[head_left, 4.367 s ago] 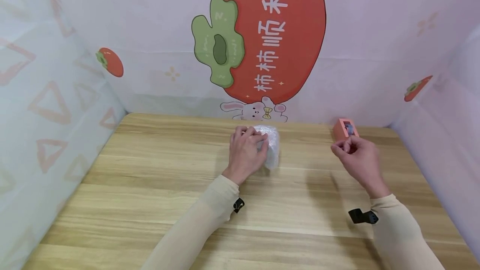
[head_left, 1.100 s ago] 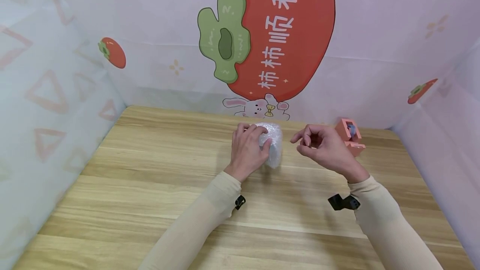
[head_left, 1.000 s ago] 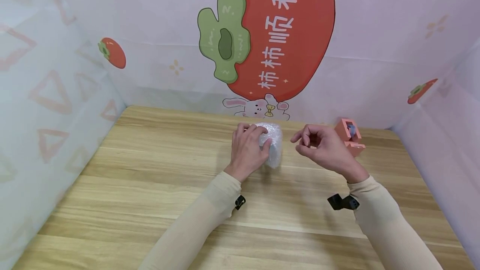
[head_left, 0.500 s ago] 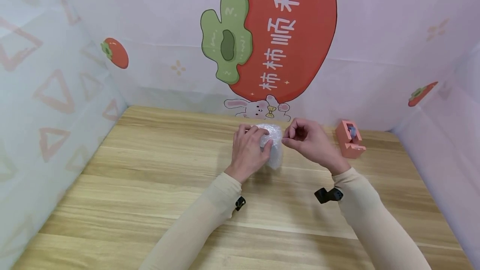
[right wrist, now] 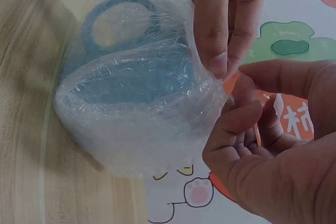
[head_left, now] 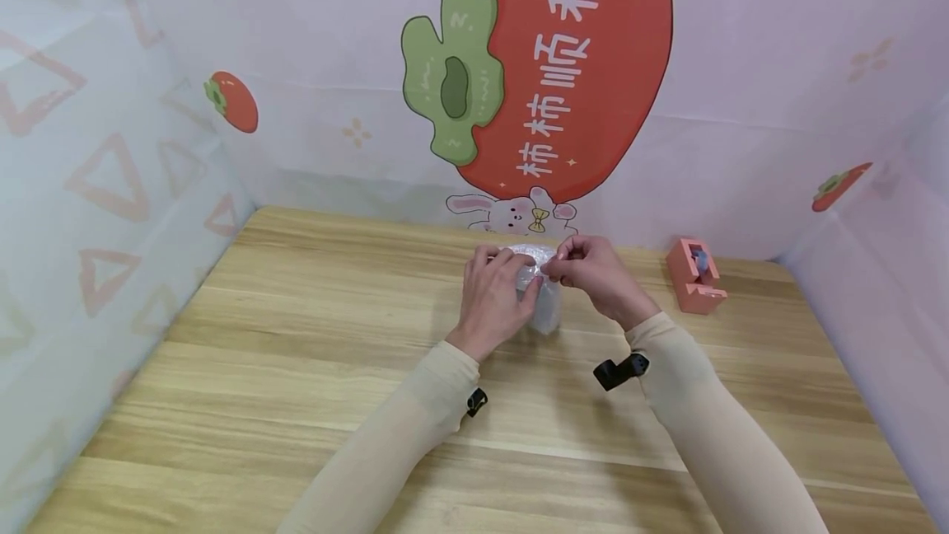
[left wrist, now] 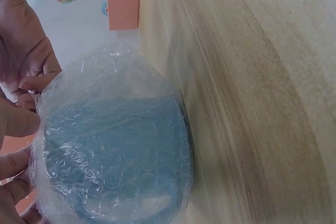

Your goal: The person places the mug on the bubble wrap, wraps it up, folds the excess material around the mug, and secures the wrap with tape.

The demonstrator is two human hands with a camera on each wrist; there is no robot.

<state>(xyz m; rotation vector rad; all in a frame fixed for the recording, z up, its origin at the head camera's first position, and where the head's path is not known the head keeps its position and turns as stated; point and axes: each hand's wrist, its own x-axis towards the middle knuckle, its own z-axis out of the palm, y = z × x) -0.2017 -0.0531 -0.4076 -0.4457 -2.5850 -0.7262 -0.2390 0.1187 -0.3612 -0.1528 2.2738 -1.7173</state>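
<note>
A blue mug [right wrist: 137, 83] with a loop handle, wrapped in clear bubble wrap [right wrist: 142, 140], stands on the table near the back wall. My left hand [head_left: 489, 299] grips the gathered wrap from the left, with fingers over the top and thumb in front. From the right, my right hand [head_left: 596, 277] pinches a small clear strip that looks like tape [right wrist: 279, 104]. Its fingertips meet the gathered wrap beside the left hand's fingers. In the left wrist view, the mug's blue body [left wrist: 115, 145] shows through the bubbles, while the pinched strip is hard to make out.
A pink tape dispenser [head_left: 700, 298] with a blue roll stands at the table's back right. Behind the wooden table [head_left: 296, 336] rises a printed backdrop [head_left: 319, 138], with pale walls at both sides.
My right hand has moved left from the tape dispenser to the wrapped mug, and its fingertips now touch the wrap. My left hand has kept its hold with hardly any movement.
</note>
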